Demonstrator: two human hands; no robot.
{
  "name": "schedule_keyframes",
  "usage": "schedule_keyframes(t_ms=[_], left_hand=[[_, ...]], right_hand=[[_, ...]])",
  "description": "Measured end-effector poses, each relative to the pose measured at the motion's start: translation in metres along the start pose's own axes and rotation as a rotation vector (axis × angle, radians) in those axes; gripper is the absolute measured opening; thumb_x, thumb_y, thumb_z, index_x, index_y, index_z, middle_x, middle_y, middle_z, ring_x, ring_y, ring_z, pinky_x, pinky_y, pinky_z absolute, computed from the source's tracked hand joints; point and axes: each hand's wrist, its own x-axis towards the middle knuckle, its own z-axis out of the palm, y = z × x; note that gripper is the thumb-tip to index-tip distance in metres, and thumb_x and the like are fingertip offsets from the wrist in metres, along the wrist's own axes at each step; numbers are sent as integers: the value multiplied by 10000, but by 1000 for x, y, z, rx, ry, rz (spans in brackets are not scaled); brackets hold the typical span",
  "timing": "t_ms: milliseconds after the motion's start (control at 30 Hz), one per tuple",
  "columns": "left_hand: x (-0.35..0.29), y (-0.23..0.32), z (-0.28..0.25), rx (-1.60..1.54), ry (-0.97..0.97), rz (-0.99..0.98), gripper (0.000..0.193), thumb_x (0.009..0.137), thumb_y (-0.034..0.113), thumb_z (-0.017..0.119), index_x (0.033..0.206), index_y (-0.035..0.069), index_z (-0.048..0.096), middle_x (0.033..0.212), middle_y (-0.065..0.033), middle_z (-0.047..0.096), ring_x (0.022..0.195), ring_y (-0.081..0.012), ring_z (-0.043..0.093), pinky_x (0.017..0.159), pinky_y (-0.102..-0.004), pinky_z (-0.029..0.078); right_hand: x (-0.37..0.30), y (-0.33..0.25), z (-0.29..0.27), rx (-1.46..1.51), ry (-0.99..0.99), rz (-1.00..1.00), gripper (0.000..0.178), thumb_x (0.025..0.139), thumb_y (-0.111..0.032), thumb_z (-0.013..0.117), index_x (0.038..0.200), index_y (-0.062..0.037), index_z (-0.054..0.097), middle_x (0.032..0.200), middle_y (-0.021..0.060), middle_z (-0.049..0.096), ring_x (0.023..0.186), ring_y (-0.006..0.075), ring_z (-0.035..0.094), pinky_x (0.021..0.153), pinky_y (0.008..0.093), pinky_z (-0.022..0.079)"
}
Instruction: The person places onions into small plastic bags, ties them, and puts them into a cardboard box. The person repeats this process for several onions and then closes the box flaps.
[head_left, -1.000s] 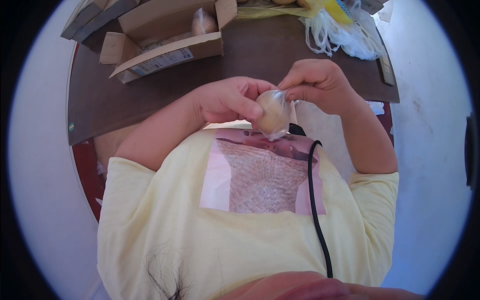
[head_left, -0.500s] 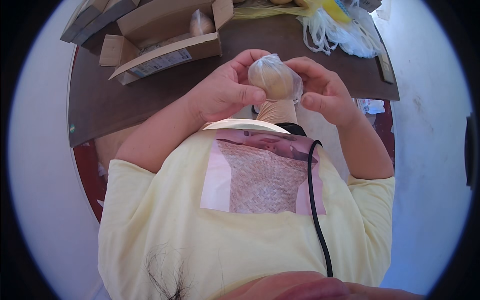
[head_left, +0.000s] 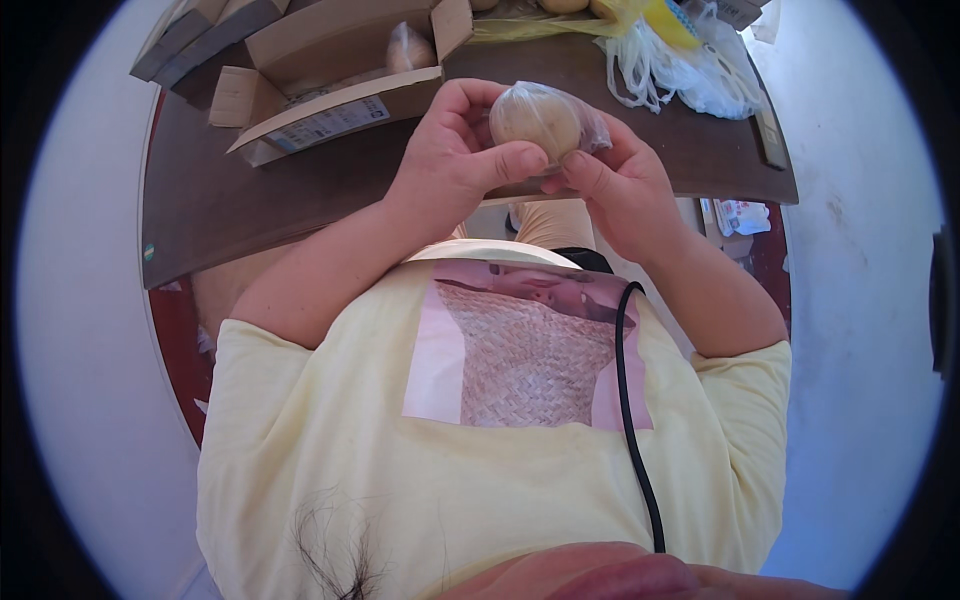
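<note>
A round, pale tan thing [head_left: 535,126], like a pear or other fruit, sits in a thin clear plastic bag [head_left: 597,130]. Both hands hold it up over the table's near edge. My left hand [head_left: 447,155] is closed around its left side, thumb across the lower front. On the other side, my right hand [head_left: 628,190] grips the lower right of the wrapped thing, its thumb pressing the film and its fingers partly hidden behind. Beyond my left hand stands an open cardboard box [head_left: 330,125] with a similar wrapped round thing [head_left: 409,50] inside.
The brown table [head_left: 250,210] spans the view. Grey boxes [head_left: 205,40] are stacked at the back left. A yellow plastic bag [head_left: 560,27] with round tan things lies at the back, beside white plastic bags [head_left: 700,75]. A black cable [head_left: 630,400] hangs down my shirt.
The wrapped round thing has risen slightly away from me and turned. My right hand has moved in under it, its thumb now pressing the bag near my left thumb.
</note>
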Motion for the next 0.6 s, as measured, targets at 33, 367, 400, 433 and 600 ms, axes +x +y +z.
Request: schedule_keyframes(t_ms=[33,367,400,433,600], left_hand=[[-1,1,0,9,6,38,599,711,82,804,1162,51,412,1110,-84,540,1020,-149,563,883,-293,500],[3,27,-15,198,-31,544,572,775,0,690,1273,54,414,1149,-80,572,1051,-177,566,922,-321,470],[2,35,-25,193,-9,526,602,764,-32,680,1295,49,407,1177,-84,564,1089,-194,555,943,-336,464],[3,43,-35,187,10,506,634,753,-64,671,1316,43,400,1205,-88,555,1128,-210,544,965,-351,458],[38,111,-76,-185,-397,157,383,806,115,588,1167,15,510,1038,-78,622,886,-250,632,771,-353,520]], right_hand=[[2,0,3,19,-1,-4,455,883,-88,624,1291,2,445,1125,71,582,946,132,587,827,278,512],[39,-10,31,5,-168,-312,450,902,-76,591,1311,-2,418,1144,86,571,1009,143,574,834,293,518],[44,-14,34,-5,-189,-316,443,903,-69,586,1309,-4,421,1140,89,571,1007,143,573,829,291,517],[47,-18,37,-15,-204,-320,436,904,-63,581,1307,-5,424,1136,91,572,1006,143,572,824,288,517],[54,-27,20,-171,-184,-289,425,918,-31,521,1330,-22,415,1174,114,555,1019,167,559,823,308,504]])
